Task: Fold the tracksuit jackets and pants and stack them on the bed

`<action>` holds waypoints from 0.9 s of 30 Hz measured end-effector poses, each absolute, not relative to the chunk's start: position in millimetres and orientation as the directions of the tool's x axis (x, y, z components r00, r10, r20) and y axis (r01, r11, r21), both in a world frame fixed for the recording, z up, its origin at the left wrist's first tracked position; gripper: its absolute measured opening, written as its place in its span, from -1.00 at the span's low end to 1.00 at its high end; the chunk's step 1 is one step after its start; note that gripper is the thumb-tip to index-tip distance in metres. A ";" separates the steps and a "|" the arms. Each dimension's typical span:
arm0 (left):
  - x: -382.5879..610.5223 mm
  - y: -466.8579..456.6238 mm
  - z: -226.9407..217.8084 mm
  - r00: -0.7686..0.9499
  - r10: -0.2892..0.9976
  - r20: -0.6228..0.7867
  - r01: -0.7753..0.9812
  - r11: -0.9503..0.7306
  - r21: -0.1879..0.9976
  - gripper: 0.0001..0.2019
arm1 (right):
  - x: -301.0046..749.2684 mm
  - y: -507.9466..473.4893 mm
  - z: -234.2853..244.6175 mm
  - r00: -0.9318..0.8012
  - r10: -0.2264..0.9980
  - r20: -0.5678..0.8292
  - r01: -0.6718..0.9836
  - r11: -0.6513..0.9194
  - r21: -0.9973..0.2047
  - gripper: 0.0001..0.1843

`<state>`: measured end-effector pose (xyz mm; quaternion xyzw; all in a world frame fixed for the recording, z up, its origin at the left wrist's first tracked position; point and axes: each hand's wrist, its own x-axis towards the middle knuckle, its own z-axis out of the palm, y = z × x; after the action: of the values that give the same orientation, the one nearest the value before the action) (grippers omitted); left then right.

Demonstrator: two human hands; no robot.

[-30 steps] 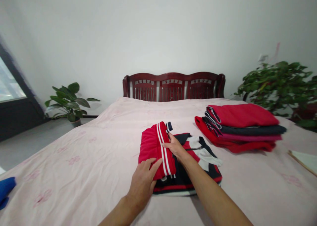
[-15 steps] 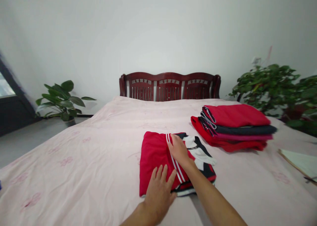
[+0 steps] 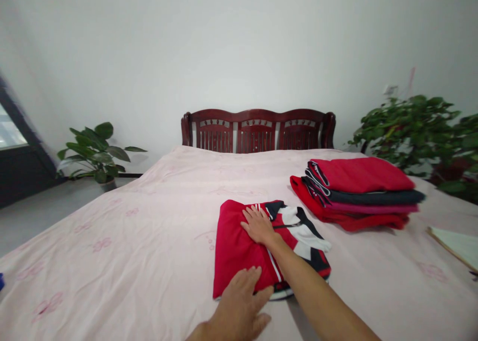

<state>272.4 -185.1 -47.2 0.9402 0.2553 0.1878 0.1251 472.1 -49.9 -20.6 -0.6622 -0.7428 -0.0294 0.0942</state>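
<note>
A folded red, black and white track garment [image 3: 239,244] lies on the pink bedsheet [image 3: 112,246], its red part on the left and its black-and-white panels on the right. My right hand [image 3: 257,225] rests flat on top of it, fingers apart, near the border between red and black. My left hand [image 3: 239,306] lies at the garment's lower edge, fingers spread over the red cloth, holding nothing. Under the red part, the garment's lower layers are hidden.
A stack of folded red and dark clothes [image 3: 356,194] sits to the right on the bed. A pale flat sheet [image 3: 457,246] lies at the far right. A wooden headboard [image 3: 257,131] stands behind, with potted plants [image 3: 97,154] on the floor to either side.
The red part now lies flatter and wider, covering most of the white stripes. My left hand has drawn back toward me, and my right hand has shifted slightly left.
</note>
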 end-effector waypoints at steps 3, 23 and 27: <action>249.5 -162.8 -35.2 0.540 0.748 0.385 0.493 -0.652 0.576 -0.55 | 474.9 -50.5 -21.3 -0.069 0.982 0.176 0.992 0.086 -0.087 -0.31; 197.8 -106.3 54.1 0.352 0.859 -0.371 -0.167 0.448 0.879 -0.63 | 397.0 -68.1 14.9 0.175 0.984 0.038 0.897 -0.143 -0.417 -0.29; 156.7 -102.7 89.0 0.316 0.902 -0.293 -0.087 0.336 0.938 -0.73 | 346.1 -67.9 8.3 0.223 0.971 0.090 0.737 -0.107 -0.668 -0.35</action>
<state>156.7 -102.7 89.0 0.4460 0.4568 0.3651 0.6776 346.1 -67.9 8.3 -0.7192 -0.5934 0.1906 0.3070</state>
